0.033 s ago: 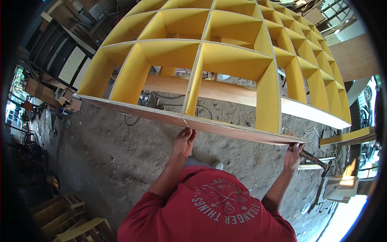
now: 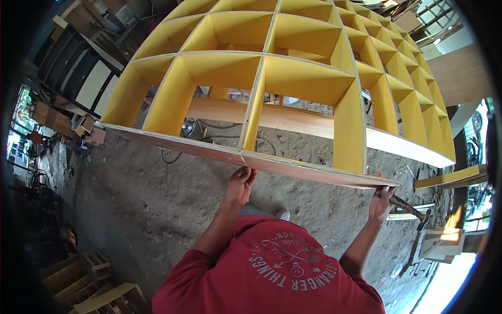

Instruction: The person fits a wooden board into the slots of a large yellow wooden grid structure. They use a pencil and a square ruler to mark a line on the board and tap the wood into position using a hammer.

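Both hands point(image 2: 240, 184) point(image 2: 380, 201) grip yellow shelf frame point(image 2: 293, 78).

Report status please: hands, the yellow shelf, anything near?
Left hand and right hand grip the near edge of the yellow shelf unit. Hammer by right hand.

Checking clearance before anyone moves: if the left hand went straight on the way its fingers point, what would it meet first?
The left hand already touches it: the near edge board of the yellow grid shelf. Its fingers point up into that edge, so nothing lies between them.
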Demonstrator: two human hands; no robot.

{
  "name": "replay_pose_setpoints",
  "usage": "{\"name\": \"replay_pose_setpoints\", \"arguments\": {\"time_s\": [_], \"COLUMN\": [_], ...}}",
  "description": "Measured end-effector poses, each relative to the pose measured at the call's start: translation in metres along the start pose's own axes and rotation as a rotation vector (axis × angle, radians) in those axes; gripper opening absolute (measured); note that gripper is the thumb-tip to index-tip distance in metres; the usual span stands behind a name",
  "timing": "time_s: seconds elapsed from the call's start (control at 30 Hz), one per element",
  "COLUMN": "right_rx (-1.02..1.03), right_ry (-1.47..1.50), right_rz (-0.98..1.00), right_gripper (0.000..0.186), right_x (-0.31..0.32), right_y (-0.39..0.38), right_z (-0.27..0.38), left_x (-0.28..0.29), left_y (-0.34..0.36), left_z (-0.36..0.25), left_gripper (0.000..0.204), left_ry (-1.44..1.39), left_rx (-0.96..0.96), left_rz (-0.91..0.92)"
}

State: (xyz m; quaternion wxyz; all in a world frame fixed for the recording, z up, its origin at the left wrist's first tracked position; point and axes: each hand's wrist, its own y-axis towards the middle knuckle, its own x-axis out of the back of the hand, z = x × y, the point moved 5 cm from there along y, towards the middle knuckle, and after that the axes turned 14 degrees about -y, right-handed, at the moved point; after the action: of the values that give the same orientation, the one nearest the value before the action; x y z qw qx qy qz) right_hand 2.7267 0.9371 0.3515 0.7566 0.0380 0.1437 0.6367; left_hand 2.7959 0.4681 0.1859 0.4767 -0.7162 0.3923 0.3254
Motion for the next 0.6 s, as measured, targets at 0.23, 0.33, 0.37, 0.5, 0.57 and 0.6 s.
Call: {"name": "replay_pose_setpoints", "arguments": {"time_s": [0.23, 0.33, 0.37, 0.5, 0.57, 0.6], "right_rx": [0.043, 0.07, 0.089, 0.086, 0.049, 0.008], "right_ry": [-0.041, 0.03, 0.044, 0.023, 0.037, 0.067], "right_rz": [-0.109, -0.038, -0.016, -0.153, -0.272, -0.379], "right_gripper": [0.021, 0.021, 0.02, 0.032, 0.033, 0.034], "right_x": [0.009, 0.019, 0.024, 0.044, 0.059, 0.07], "right_y": [-0.003, -0.016, -0.024, -0.073, -0.108, -0.127], "right_z": [-0.006, -0.002, -0.002, -0.003, -0.008, -0.011], "left_x": [-0.003, 0.003, 0.001, -0.007, -0.006, -0.002], "left_y": [0.005, 0.013, 0.014, 0.017, 0.022, 0.024], "left_z": [-0.01, -0.014, -0.017, -0.024, -0.026, -0.025], "left_gripper": [0.012, 0.015, 0.015, 0.02, 0.022, 0.024], "left_ry": [0.111, 0.198, 0.197, 0.21, 0.224, 0.283], "left_rx": [0.146, 0.211, 0.226, 0.4, 0.466, 0.509], "left_rz": [0.06, 0.123, 0.132, 0.185, 0.207, 0.23]}}
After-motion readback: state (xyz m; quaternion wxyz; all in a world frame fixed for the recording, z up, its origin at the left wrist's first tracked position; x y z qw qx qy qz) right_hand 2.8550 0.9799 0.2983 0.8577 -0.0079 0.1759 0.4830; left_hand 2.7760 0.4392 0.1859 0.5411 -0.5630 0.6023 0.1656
